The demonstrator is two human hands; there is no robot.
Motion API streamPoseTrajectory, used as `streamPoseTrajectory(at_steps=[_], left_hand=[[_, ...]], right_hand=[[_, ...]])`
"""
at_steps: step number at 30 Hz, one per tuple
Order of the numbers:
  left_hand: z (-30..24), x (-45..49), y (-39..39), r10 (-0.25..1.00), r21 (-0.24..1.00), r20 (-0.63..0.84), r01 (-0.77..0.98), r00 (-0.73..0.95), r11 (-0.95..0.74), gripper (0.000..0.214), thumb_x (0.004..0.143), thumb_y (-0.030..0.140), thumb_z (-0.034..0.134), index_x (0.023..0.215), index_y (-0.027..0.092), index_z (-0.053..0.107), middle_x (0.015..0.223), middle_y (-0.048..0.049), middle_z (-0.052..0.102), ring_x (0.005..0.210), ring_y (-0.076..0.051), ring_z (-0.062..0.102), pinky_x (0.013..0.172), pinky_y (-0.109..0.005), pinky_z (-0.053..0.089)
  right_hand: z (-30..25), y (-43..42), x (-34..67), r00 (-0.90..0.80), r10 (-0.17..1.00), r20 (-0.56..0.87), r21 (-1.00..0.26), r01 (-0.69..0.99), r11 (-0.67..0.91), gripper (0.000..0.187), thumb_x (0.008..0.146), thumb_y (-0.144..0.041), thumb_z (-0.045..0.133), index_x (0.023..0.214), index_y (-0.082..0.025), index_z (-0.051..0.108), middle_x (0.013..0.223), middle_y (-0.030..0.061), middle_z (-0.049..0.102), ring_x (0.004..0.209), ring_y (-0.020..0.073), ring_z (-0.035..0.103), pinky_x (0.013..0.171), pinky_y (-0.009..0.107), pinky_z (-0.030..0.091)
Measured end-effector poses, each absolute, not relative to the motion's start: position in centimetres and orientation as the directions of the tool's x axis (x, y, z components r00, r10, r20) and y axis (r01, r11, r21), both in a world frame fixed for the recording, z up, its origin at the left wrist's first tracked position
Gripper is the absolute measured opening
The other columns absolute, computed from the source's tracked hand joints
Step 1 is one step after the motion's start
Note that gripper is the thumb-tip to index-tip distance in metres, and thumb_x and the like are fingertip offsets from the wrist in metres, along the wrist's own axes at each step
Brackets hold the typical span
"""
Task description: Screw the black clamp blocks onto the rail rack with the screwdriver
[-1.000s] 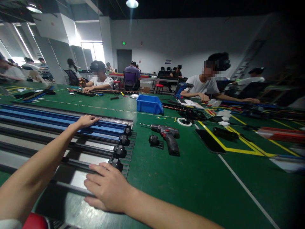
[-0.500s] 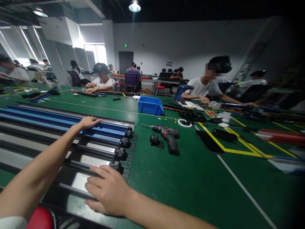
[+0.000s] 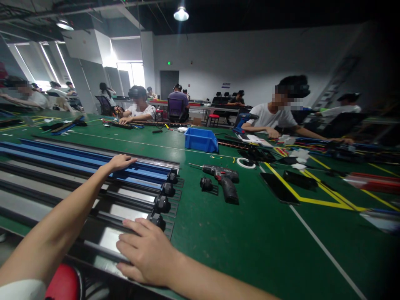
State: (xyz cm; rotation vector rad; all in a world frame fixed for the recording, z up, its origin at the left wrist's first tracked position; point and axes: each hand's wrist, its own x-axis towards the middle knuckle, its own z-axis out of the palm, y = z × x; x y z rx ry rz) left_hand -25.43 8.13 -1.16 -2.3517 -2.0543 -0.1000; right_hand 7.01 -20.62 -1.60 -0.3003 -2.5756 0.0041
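Several long metal profiles lie side by side across the left of the table, some silver with black edges and some blue. My left hand (image 3: 123,162) reaches over them and rests with stretched fingers on a blue profile (image 3: 146,168). Closer to me, my right hand (image 3: 150,252) lies with its fingers apart over the end of the nearest silver profile (image 3: 109,239); the fingertips touch its top. Black end fittings (image 3: 162,203) with round knobs and slotted plates sit at the right ends of several profiles. Neither hand wraps around anything.
Right of the profiles lie a black cordless drill (image 3: 225,180) and a loose black fitting (image 3: 206,183). Beyond are a blue bin (image 3: 201,140), a white tape roll (image 3: 246,163) and a dark flat panel (image 3: 279,187). A co-worker (image 3: 278,112) works across the table; a red stool (image 3: 64,283) stands below.
The whole view has shifted slightly, so the scene sits a little farther right. Both hands keep their places on the profiles.
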Motion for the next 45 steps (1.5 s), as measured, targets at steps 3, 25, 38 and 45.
streamPoseTrajectory(at_steps=[3,25,38,45], left_hand=[[-1.1,-25.5,7.8,0.988,0.034,0.061,0.989,0.141,-0.144,0.077,0.083,0.080,0.022,0.082,0.021,0.070,0.091,-0.0123,0.073,0.093,-0.030,0.066,0.077,-0.033,0.043],[-1.1,-25.5,6.0,0.990,0.040,0.082,0.992,0.118,-0.121,0.076,0.083,0.081,0.023,0.082,0.022,0.070,0.087,-0.0112,0.073,0.090,-0.030,0.066,0.076,-0.033,0.043],[-1.5,-25.6,6.6,0.993,0.054,0.075,0.994,0.087,-0.091,0.070,0.082,0.078,0.028,0.080,0.023,0.071,0.085,-0.0091,0.072,0.087,-0.029,0.066,0.075,-0.032,0.045],[-1.3,-25.3,6.2,0.995,0.079,0.083,0.995,0.061,-0.067,0.070,0.083,0.078,0.030,0.089,0.022,0.072,0.089,-0.0059,0.073,0.090,-0.030,0.066,0.074,-0.031,0.045]], right_hand=[[-1.5,-20.9,7.0,-0.830,0.216,0.514,-0.076,0.207,0.975,0.039,0.099,-0.047,0.048,0.117,-0.014,0.059,0.114,0.0077,0.068,0.138,0.0258,0.038,0.113,0.041,0.030],[-2.2,-22.0,6.9,-0.820,0.229,0.525,-0.072,0.225,0.972,0.038,0.095,-0.047,0.054,0.113,-0.015,0.060,0.109,0.0085,0.069,0.136,0.0261,0.040,0.114,0.041,0.029],[-2.8,-21.5,7.0,-0.798,0.203,0.568,-0.038,0.221,0.975,0.046,0.095,-0.055,0.048,0.104,-0.013,0.062,0.106,0.0098,0.068,0.132,0.0304,0.042,0.112,0.048,0.032],[-2.1,-21.4,7.2,-0.814,0.235,0.531,-0.097,0.217,0.971,0.055,0.092,-0.065,0.047,0.115,-0.017,0.058,0.125,0.0089,0.061,0.132,0.0292,0.042,0.116,0.050,0.026]])
